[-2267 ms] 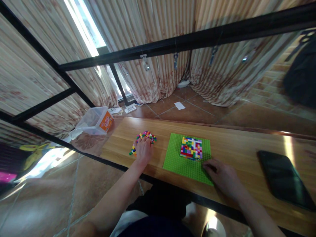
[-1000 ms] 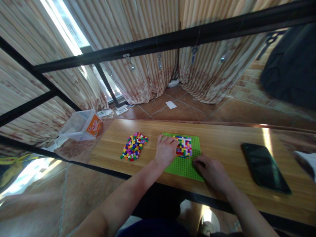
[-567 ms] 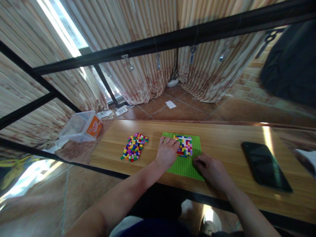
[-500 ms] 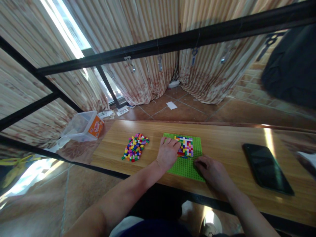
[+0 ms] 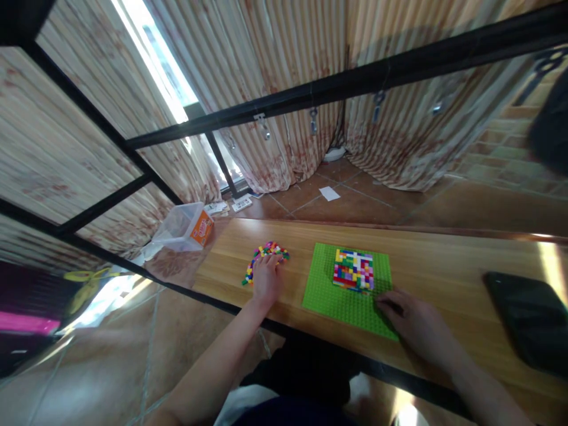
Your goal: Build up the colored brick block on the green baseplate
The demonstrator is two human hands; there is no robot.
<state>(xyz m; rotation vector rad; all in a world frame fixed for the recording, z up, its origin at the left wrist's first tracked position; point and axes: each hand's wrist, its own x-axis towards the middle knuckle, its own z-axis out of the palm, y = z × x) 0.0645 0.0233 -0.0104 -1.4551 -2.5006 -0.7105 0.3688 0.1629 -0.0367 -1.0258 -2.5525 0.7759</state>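
Note:
A heap of small coloured toy bricks lies toward the left of the wooden table. My left hand rests over this heap with its fingers spread onto the bricks, hiding part of them. To its right is a green baseplate, bearing a low rectangular block of joined multicoloured bricks. At the right edge of the baseplate, my right hand has its fingers curled with thumb and forefinger close together, near the block's lower right corner. Whatever sits between those fingertips is too small to make out.
A dark tablet or phone lies on the table at the right. A clear plastic box with an orange label stands on the floor beyond the table's left end. A black metal rail crosses in front of the curtains.
My left hand has moved left from the brick block to the heap, uncovering the block. My right hand stays by the baseplate's right edge. The view has shifted left.

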